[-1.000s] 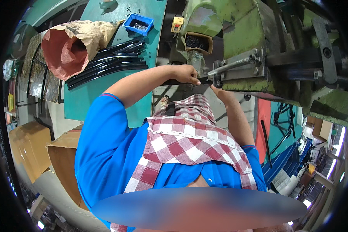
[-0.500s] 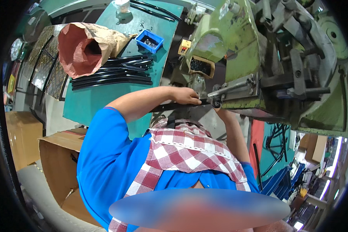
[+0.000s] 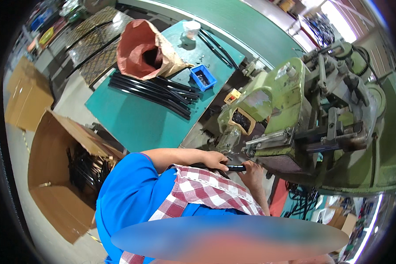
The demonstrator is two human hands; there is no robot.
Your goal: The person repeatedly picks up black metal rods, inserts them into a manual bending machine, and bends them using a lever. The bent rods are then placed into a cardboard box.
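A shiny black tube (image 3: 236, 168) lies across the front of my body, close to the checked apron (image 3: 209, 182). My left hand (image 3: 214, 160) is closed around it, the thumb along its side. Just to the right, my right hand (image 3: 251, 174) grips the tube near its right end, fingers bent. Much of the tube's left part is hidden behind my left forearm and the apron. Beyond my hands stands a green machine (image 3: 279, 114) with a metal rod (image 3: 268, 136) on its near side; the tube is apart from that rod.
On the green table (image 3: 136, 125) lie several black tubes (image 3: 154, 94), a large paper sack (image 3: 138, 48), a blue bin (image 3: 203, 78) of small parts and a white tub (image 3: 191, 30). A small tray (image 3: 243, 121) of dark pieces sits on the machine. An open carton (image 3: 59, 176) holds black parts.
My hands have come back from the machine toward my body with the tube. My right hand, partly hidden behind the machine before, now shows on the tube. The view has turned.
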